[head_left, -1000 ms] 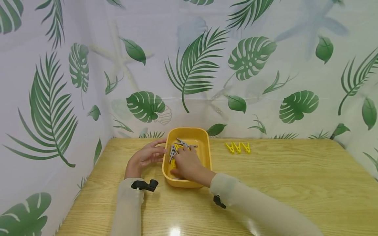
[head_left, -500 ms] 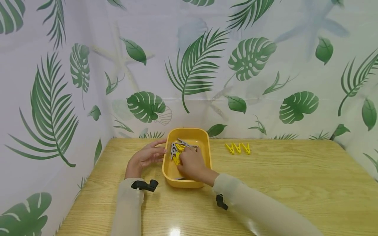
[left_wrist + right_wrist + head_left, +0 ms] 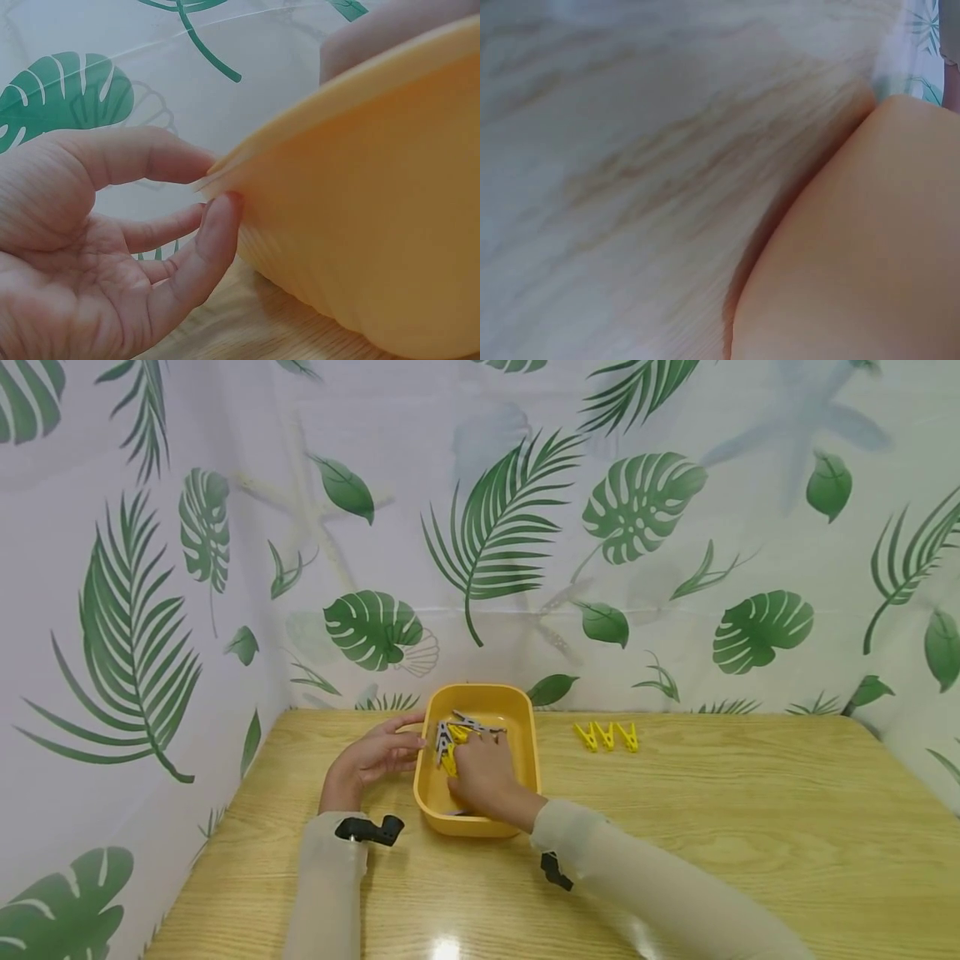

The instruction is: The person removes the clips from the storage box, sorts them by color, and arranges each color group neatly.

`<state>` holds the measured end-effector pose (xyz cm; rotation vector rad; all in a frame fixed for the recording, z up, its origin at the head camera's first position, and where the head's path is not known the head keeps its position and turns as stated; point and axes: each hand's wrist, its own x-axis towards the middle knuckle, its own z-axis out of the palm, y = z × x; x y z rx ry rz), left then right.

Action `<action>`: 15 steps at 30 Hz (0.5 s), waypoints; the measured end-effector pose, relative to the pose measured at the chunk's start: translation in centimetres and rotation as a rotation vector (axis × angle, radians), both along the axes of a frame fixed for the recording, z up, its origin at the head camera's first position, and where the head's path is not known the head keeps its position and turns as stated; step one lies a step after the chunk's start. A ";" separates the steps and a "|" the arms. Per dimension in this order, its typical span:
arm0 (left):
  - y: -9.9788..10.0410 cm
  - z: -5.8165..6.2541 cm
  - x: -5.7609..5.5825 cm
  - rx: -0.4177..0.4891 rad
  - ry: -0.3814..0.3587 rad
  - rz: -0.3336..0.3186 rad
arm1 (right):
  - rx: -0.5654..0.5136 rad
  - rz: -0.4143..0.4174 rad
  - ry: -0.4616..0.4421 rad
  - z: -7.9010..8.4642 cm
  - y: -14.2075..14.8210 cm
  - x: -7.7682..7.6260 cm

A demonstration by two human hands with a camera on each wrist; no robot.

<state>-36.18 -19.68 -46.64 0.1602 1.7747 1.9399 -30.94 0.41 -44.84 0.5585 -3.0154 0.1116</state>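
At the back of the table (image 3: 712, 810), your left hand (image 3: 375, 756) and right hand (image 3: 486, 772) are at one yellow box (image 3: 468, 827)

To the right of the box, three yellow pegs (image 3: 607, 743) lie in a row on the wood, close together and apart from your hands. Behind the table hangs a white cloth (image 3: 420, 552) with green leaves. Inside the box, gray pegs (image 3: 474, 723) and yellow clips (image 3: 450, 763) lie mixed, mostly toward the left and far sides. Your left hand is outside, at the left wall; its fingers are loosely bent and touch near the rim, without closing round it.

Your right hand reaches inside from the near right corner and stands in the way: it covers part of the clips, and its fingertips are hidden. So you cannot tell if it grasps something. Near this wrist, a thin gray piece (image 3: 459, 813) is only partly visible. The right wrist view is blurred, mostly table and box wall. Your sleeves (image 3: 326, 885) are cut off by the lower edge.
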 end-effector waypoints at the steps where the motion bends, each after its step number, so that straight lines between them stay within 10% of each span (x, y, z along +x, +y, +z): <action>1: 0.0 0.0 0.0 0.001 0.004 -0.003 | 0.000 -0.003 0.001 0.0 0.1 0.0; 15: -0.2 0.0 -0.1 0.053 -0.003 -0.032 | -0.102 0.015 0.007 0.8 1.6 0.3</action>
